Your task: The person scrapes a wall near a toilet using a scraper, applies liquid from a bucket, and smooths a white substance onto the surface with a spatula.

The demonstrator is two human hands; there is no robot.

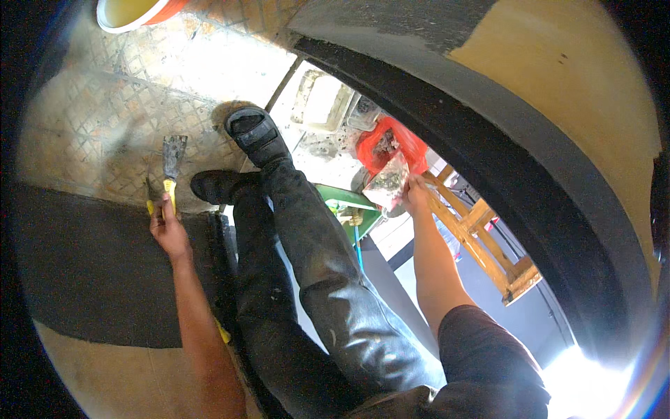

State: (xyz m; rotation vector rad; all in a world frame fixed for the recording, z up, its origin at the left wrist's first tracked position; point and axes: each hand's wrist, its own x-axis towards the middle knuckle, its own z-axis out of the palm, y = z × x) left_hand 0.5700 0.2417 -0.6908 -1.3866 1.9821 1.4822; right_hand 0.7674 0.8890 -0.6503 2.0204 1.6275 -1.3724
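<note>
My left hand [167, 229] is closed round the yellow handle of a putty knife [173, 159], its wide metal blade smeared with grey. A second yellow-handled tool [149, 195] is beside it in the same hand; its shape is hard to make out. On the right, my right hand [417, 195] grips the edge of a clear, dirt-smeared plastic container [388, 180]. That container is tilted beside an open red plastic bag [370, 143], which has grey debris in it. The fingers on the container's far side are partly hidden.
A green dustpan-like thing [373, 222] lies under the container. A wooden stool [481, 241] stands to the right. Plastic trays [321, 101] lie on the floor beyond the bag. An orange-and-white bucket [125, 26] is at the far left. A black-banded wall [447, 105] curves along the right.
</note>
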